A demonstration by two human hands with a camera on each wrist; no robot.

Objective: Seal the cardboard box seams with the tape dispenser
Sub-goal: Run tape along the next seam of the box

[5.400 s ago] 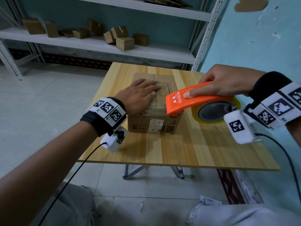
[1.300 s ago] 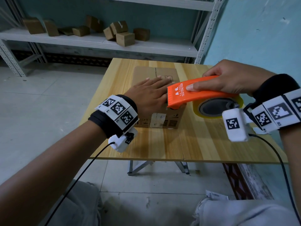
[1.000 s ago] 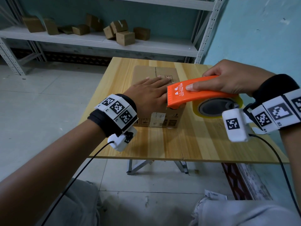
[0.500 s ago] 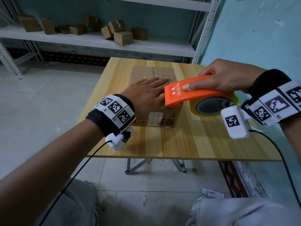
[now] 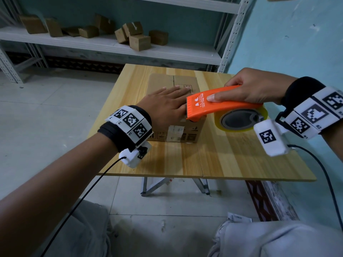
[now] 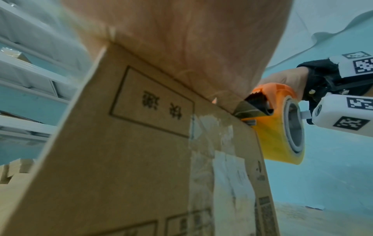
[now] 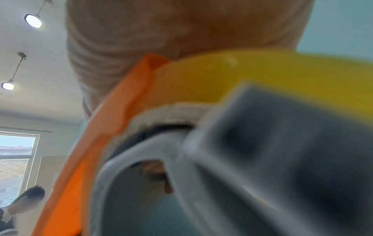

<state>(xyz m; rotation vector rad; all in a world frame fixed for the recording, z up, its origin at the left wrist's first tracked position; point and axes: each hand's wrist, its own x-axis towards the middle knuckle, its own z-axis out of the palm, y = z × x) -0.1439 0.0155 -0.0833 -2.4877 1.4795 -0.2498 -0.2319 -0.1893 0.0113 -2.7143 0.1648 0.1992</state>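
A brown cardboard box (image 5: 163, 81) stands on the wooden table (image 5: 222, 156). My left hand (image 5: 167, 102) lies flat on its top with straight fingers, seen from below in the left wrist view as a palm (image 6: 181, 47) over the box (image 6: 121, 159). My right hand (image 5: 248, 88) grips the orange tape dispenser (image 5: 213, 106) with its yellow tape roll (image 5: 241, 121). The dispenser's toothed front end sits at the box's near right top edge, beside my left hand. In the left wrist view the dispenser (image 6: 270, 95) meets that top edge. The right wrist view shows the dispenser (image 7: 101, 135) and roll (image 7: 262, 76) blurred, close up.
White metal shelving (image 5: 111, 47) behind the table carries several small cardboard boxes (image 5: 139, 41). A teal wall (image 5: 297, 43) runs along the table's right side. Old tape and a white label (image 6: 232, 175) mark the box's near face. My knees (image 5: 278, 238) are below the table's front edge.
Over the last second both hands stay almost where they were: left hand flat on the box, dispenser at its near right top edge. Only the head camera has shifted slightly.
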